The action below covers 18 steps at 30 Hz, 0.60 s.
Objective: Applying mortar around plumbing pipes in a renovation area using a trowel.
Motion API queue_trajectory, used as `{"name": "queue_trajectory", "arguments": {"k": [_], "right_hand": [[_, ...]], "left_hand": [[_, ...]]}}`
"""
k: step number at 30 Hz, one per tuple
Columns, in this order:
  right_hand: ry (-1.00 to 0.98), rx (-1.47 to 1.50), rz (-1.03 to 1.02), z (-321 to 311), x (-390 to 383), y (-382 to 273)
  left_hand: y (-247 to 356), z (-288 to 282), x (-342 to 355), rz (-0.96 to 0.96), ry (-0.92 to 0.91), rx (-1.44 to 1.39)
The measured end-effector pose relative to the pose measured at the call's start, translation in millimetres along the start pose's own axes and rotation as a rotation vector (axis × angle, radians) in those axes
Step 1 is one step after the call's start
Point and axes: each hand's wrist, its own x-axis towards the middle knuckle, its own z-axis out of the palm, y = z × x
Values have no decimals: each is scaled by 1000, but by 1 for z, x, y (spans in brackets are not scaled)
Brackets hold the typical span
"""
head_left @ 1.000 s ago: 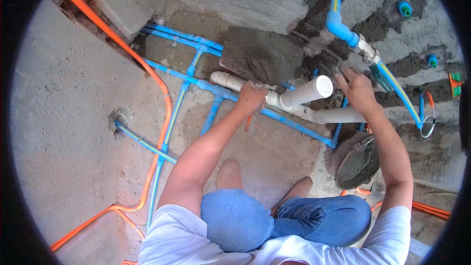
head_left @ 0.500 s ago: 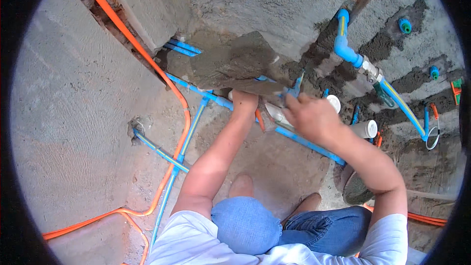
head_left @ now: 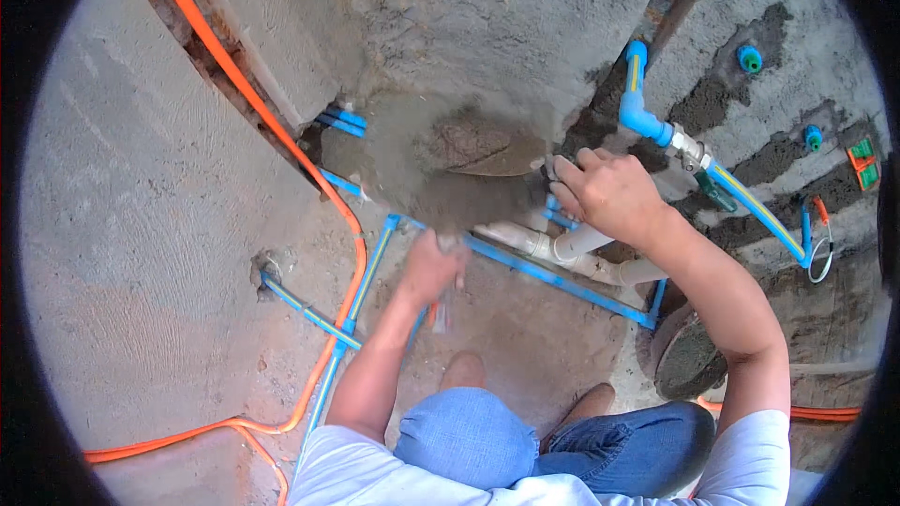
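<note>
My right hand [head_left: 609, 189] is closed on a trowel handle, with the trowel's blade [head_left: 492, 157] over a dark mortar-covered board [head_left: 403, 159]. My left hand [head_left: 433, 270] is blurred, closed just below the board's near edge; an orange-tipped object shows under it, and what it grips is unclear. Beneath and right of the board lie white drain pipes [head_left: 591, 262] and blue pipes [head_left: 562, 278], partly hidden by the board and my right hand.
Orange conduit [head_left: 347, 215] runs along the left wall and floor. A blue pipe with a metal valve [head_left: 692, 150] stands off the right wall, near green-capped stubs [head_left: 750, 58]. A bucket of mortar [head_left: 684, 361] is beside my right forearm, and my knees are below.
My left hand has moved down and left. My right hand swung left to the board, then slightly back up and right with the trowel. The board has shifted and is motion-blurred.
</note>
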Motion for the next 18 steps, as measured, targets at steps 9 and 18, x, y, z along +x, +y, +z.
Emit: {"name": "queue_trajectory", "arguments": {"k": [9,18], "right_hand": [[13,461,407,-18,-15,-19],[145,-96,93,-69,-38,23]], "left_hand": [[3,4,23,59,15,91],[77,-33,20,473,-28,671]]}}
